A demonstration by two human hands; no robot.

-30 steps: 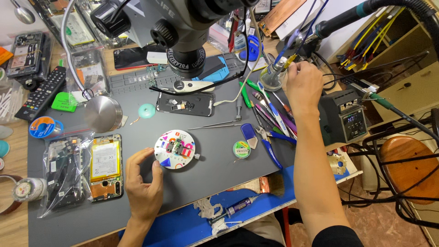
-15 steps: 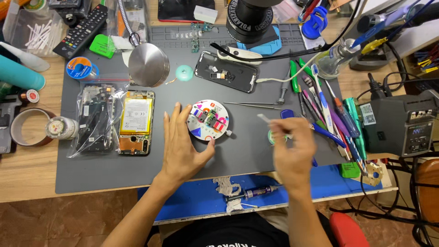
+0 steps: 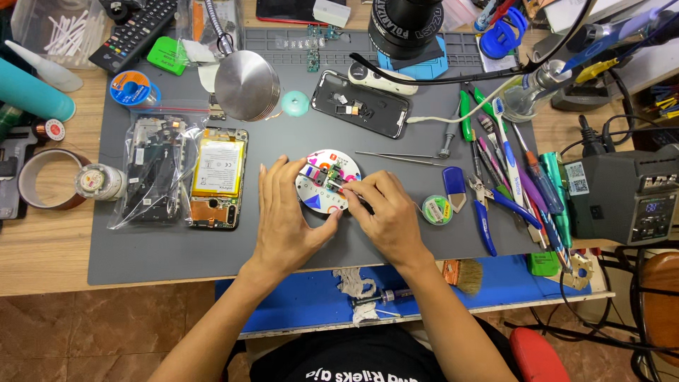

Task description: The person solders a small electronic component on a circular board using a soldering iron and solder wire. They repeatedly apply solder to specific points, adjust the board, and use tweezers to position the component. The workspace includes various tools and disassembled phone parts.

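A round white disc (image 3: 318,198) with coloured patches and small parts on it lies mid-mat. My left hand (image 3: 286,223) grips its left and lower edge between fingers and thumb. My right hand (image 3: 387,221) is closed around a thin dark tool (image 3: 363,206), pinched at the fingertips. The tool's tip rests on the small parts at the disc's right side. Both hands touch over the disc. The grey work mat (image 3: 177,247) lies under everything.
An opened phone with a battery (image 3: 218,177) and a bag of phone parts (image 3: 148,170) lie on the left. A phone shell (image 3: 361,102), tweezers (image 3: 396,157), a metal lamp head (image 3: 247,85) and a microscope (image 3: 414,28) sit behind. Hand tools (image 3: 509,177) and a soldering station (image 3: 629,198) are on the right.
My right hand came back from the tool stand at the far right, carrying a thin tool, and settled on the disc. My left hand closed onto the disc's edge.
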